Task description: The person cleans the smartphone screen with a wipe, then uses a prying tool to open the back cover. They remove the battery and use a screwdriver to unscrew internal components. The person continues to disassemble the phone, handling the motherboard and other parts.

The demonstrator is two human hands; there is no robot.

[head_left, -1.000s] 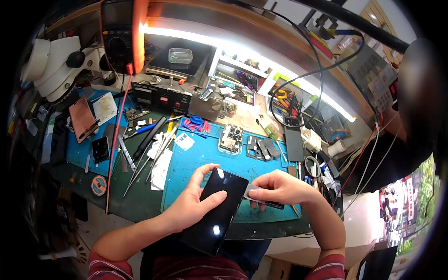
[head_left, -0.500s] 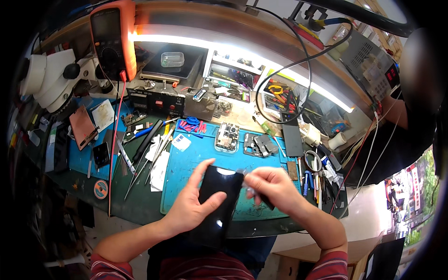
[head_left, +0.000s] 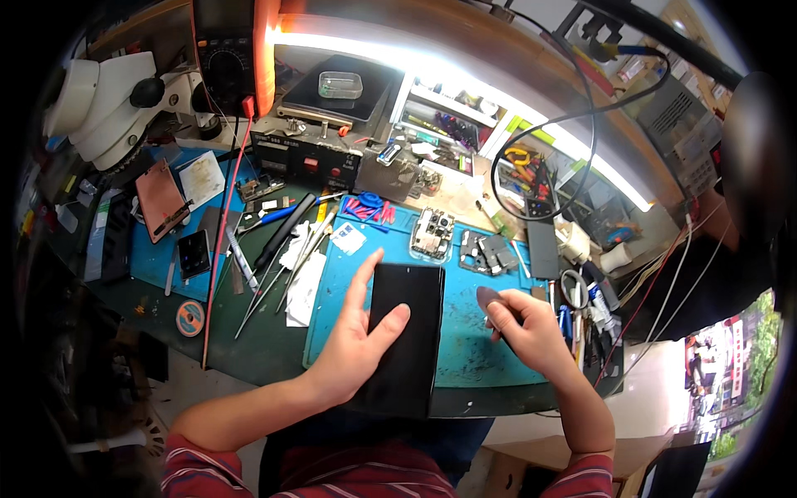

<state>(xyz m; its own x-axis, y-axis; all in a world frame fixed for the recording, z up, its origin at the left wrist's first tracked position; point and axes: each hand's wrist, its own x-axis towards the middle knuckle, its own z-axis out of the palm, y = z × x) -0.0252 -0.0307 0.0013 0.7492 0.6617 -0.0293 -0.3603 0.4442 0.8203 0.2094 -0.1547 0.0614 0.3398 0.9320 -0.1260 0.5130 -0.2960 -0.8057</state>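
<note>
My left hand (head_left: 353, 353) grips a black smartphone (head_left: 413, 349) by its left side, thumb lying over the glossy dark face. The phone is above the near edge of a blue work mat (head_left: 465, 357). To its right, my right hand (head_left: 527, 328) pinches a thin, dark, rounded pry piece (head_left: 488, 296), apart from the phone. The fingertips behind it are partly hidden. Beyond the hands, a small clear tray (head_left: 431, 236) bears phone circuit parts, and black phone housing pieces (head_left: 488, 252) lie beside it.
Tweezers (head_left: 303, 249), a black-handled tool (head_left: 286, 232) and white tissue (head_left: 305, 290) lie left of the mat. A red cable (head_left: 224, 224) hangs from the orange multimeter (head_left: 264, 66). A white microscope (head_left: 108, 104) stands far left. Tools and tape (head_left: 574, 288) crowd the right side.
My right hand has moved right, away from the phone's upper edge, with the dark piece now in plain sight. The phone has shifted slightly and glare has left its face. The view has turned.
</note>
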